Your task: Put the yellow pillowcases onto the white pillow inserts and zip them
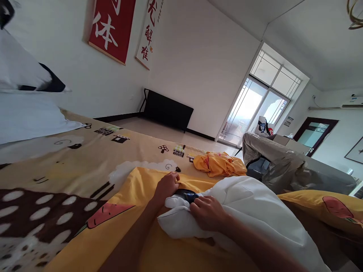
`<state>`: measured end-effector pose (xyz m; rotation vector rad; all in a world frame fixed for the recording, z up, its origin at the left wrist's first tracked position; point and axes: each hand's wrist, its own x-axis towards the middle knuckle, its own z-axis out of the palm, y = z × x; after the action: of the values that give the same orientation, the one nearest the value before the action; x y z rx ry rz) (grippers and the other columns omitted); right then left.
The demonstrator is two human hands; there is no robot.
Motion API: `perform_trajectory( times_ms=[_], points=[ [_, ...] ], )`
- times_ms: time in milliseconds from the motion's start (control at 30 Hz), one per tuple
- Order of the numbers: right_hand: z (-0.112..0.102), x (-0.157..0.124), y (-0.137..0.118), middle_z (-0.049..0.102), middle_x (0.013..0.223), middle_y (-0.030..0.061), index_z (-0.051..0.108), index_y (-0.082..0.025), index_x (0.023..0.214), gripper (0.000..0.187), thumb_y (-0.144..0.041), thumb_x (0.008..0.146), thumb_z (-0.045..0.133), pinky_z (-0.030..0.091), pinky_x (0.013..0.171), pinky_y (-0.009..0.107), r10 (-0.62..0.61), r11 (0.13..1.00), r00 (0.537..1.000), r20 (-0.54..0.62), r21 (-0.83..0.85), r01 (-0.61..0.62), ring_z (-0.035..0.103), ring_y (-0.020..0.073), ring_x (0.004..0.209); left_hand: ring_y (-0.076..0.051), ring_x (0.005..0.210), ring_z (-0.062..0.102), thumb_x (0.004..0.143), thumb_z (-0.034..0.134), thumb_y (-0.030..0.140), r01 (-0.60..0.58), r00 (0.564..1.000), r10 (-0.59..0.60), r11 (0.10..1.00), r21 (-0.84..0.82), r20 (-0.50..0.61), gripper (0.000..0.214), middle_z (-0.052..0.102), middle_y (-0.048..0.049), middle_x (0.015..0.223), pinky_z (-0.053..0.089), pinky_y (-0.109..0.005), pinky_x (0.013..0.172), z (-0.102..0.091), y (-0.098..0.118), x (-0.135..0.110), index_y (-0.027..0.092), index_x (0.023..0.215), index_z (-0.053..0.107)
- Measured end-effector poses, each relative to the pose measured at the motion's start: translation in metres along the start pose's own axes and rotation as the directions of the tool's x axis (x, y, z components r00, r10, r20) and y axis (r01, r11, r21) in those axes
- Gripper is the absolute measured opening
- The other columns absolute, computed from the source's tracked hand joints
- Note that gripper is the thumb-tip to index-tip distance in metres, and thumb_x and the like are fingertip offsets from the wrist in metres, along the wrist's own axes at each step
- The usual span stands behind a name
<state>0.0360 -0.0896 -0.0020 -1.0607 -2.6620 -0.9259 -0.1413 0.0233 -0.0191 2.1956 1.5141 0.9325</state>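
Note:
A white pillow [255, 204] with a dark patch near its corner lies across a yellow pillowcase [138, 185] printed with a carrot. My right hand [208, 213] is closed on the pillow's corner beside the dark patch. Just left of it, my left hand [166, 186] has its fingers curled on the edge of the yellow pillowcase, close to the pillow. Part of the pillow is hidden behind my right forearm. The pillowcase is spread on a beige blanket [93, 166] patterned with sheep and mushrooms.
Crumpled yellow cloth [219, 164] lies beyond my hands. A yellow pillow [326, 206] with a carrot print is at the right. White pillows [31, 117] are piled at the left. A plastic-covered piece of furniture [292, 162] stands behind, and a black folded table [167, 109] leans against the wall.

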Motion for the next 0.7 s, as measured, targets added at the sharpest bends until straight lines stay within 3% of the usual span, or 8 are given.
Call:
perform_trajectory(
  times_ms=[200, 367, 533, 700],
  points=[
    [-0.006, 0.018, 0.009, 0.066, 0.071, 0.0000, 0.056, -0.021, 0.081, 0.021, -0.030, 0.092, 0.040, 0.030, 0.049, 0.026, 0.128, 0.989, 0.969, 0.211, 0.044, -0.140, 0.058, 0.0148, 0.058, -0.014, 0.066, 0.058, 0.068, 0.054, 0.019, 0.023, 0.999, -0.021, 0.997, -0.072, 0.032, 0.008, 0.062, 0.0003, 0.066, 0.035, -0.021, 0.057, -0.012, 0.015, -0.002, 0.019, 0.075, 0.059],
    [-0.003, 0.026, 0.001, 0.069, 0.075, 0.0030, 0.060, -0.021, 0.086, 0.022, -0.028, 0.090, 0.040, 0.040, 0.054, 0.026, 0.084, 0.991, 0.936, 0.342, 0.070, -0.115, 0.062, 0.0172, 0.060, -0.013, 0.068, 0.059, 0.073, 0.051, 0.022, -0.011, 1.000, 0.011, 0.998, -0.062, 0.011, 0.009, 0.064, -0.0005, 0.070, 0.036, -0.021, 0.058, -0.018, 0.032, -0.011, 0.018, 0.075, 0.059],
    [0.007, 0.033, 0.005, 0.071, 0.087, 0.0074, 0.062, -0.020, 0.098, 0.022, -0.022, 0.085, 0.045, 0.047, 0.062, 0.031, 0.128, 0.980, 0.904, 0.407, 0.086, -0.178, 0.067, 0.0235, 0.076, -0.018, 0.075, 0.062, 0.076, 0.049, 0.019, -0.069, 0.997, 0.066, 0.993, 0.100, 0.033, 0.013, 0.067, -0.0050, 0.074, 0.038, -0.025, 0.062, -0.019, 0.054, -0.024, 0.017, 0.079, 0.061],
    [0.025, 0.042, 0.021, 0.071, 0.088, 0.0112, 0.068, -0.016, 0.088, 0.025, -0.020, 0.085, 0.043, 0.048, 0.066, 0.030, 0.255, 0.945, 0.859, 0.444, 0.072, -0.318, 0.068, 0.0233, 0.078, -0.028, 0.082, 0.063, 0.079, 0.037, 0.005, -0.136, 0.991, 0.126, 0.931, 0.339, 0.052, 0.030, 0.065, -0.0150, 0.090, 0.042, -0.035, 0.069, -0.013, 0.071, -0.037, 0.011, 0.094, 0.062]
  ],
)
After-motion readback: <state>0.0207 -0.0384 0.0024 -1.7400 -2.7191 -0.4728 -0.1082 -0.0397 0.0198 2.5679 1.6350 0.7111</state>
